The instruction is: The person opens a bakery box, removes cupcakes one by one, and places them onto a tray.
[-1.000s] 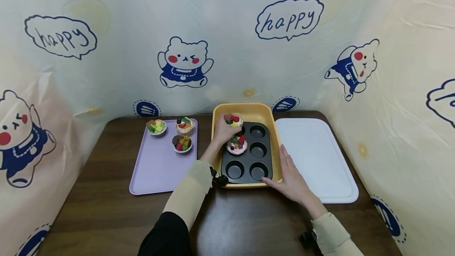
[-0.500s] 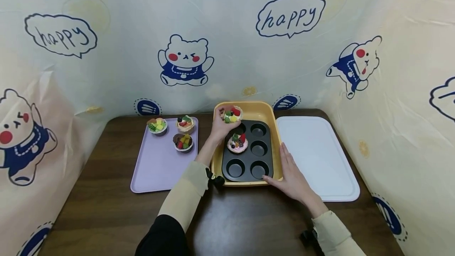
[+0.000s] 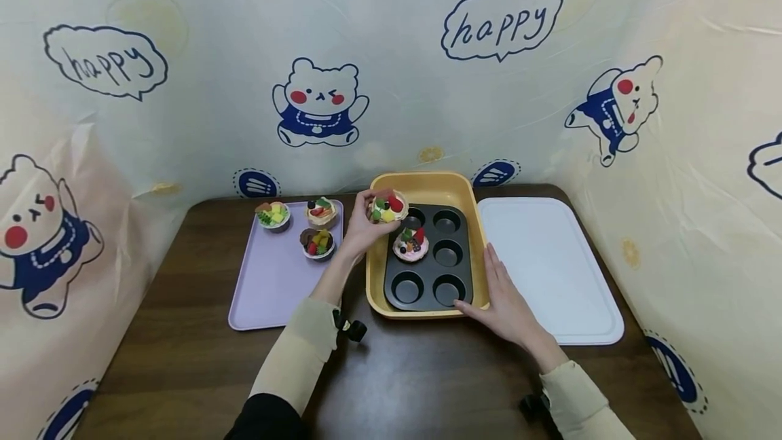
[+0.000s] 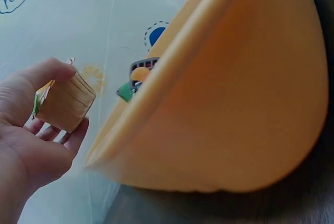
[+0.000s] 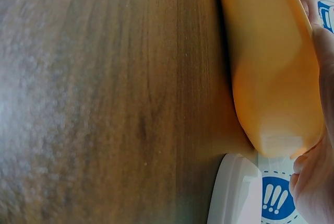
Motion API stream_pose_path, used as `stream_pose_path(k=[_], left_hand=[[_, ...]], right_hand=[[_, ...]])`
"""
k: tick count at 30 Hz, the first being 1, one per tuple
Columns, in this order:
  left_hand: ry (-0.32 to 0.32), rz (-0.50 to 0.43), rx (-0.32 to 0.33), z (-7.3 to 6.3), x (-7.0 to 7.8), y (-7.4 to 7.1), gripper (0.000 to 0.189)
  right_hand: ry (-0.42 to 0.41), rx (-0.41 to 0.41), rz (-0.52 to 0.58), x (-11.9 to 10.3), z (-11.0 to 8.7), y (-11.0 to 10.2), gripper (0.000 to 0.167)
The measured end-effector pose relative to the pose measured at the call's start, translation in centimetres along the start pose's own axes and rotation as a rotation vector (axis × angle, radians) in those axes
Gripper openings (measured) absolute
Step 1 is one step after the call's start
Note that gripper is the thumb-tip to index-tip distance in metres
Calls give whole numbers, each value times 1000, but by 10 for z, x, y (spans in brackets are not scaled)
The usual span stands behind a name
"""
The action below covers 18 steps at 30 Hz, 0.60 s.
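Note:
My left hand (image 3: 364,226) holds a fruit-topped cupcake (image 3: 391,208) between thumb and fingers, above the left rim of a yellow bin (image 3: 374,290). In the left wrist view, the pale pleated side of that cupcake (image 4: 70,104) shows, tilted sideways. Inside the bin lies a dark muffin pan (image 3: 427,290); a pink-topped cupcake (image 3: 411,245) sits in its left middle cup. With fingers straight, my right hand (image 3: 510,304) rests against the bin's right side, thumb at the front rim. The right wrist view catches only part of this hand (image 5: 318,182) at the edge.
On the left, a lilac tray (image 3: 269,297) bears three cupcakes (image 3: 318,244) near its back and right edge. A white tray (image 3: 550,270) lies right of the bin. A printed cloth (image 3: 391,114) hangs behind the brown table (image 3: 403,386).
My left hand has lifted the fruit-topped cupcake out of the pan's back left cup and carried it left, to the bin's rim. My right hand stays at the bin.

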<state>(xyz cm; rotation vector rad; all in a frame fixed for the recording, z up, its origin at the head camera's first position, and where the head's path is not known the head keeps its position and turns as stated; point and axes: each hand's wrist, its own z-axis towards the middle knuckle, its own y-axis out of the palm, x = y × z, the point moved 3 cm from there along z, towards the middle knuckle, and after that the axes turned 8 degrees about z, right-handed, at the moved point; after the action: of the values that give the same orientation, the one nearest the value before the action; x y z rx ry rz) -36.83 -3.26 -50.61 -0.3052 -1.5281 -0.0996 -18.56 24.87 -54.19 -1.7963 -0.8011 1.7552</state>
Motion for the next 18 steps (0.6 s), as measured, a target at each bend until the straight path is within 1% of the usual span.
stream_pose_path(k=[4,9,15,18], left_hand=[[6,13,-4,-11,1,-11,83],[-22,41,-12,-22,1,-25,79],[-53,46,22,-34,-2,-39,78],[-64,43,38,-42,-1,-48,79]], right_hand=[[1,-3,6,-1,0,-1,131],[-1,-3,-1,1,0,-2,132],[-2,-3,0,1,0,-1,131],[0,-5,-2,1,0,0,131]])
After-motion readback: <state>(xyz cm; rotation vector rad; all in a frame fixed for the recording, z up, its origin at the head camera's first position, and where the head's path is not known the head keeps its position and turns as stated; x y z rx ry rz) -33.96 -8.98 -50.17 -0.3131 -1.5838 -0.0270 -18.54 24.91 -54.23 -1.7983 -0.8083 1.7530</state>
